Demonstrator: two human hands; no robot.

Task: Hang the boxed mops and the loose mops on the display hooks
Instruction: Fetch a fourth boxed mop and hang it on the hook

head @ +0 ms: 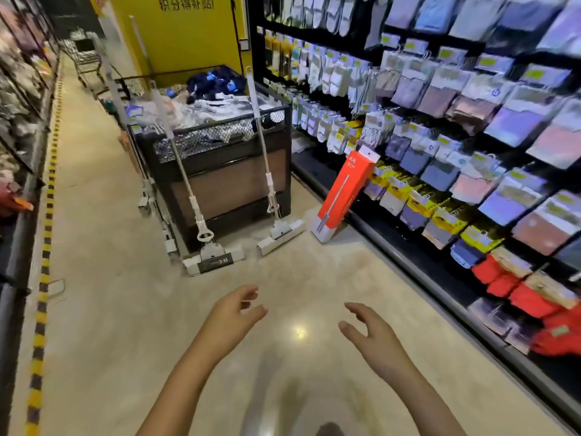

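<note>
Both hands, left hand (pixel 234 313) and right hand (pixel 366 330), reach out with a wide grip holding nothing; next likely fetching the boxed mop (pixel 344 196) leaning on the shelf, loose mops (pixel 201 196) against the bin (pixel 220 171)

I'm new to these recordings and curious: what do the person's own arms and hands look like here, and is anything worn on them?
Both forearms are bare as far as the picture shows: no sleeves reach into view. The left hand and the right hand wear no gloves, and no rings, watch or wristbands can be seen. The picture is somewhat blurred, so small details could be missed.
</note>
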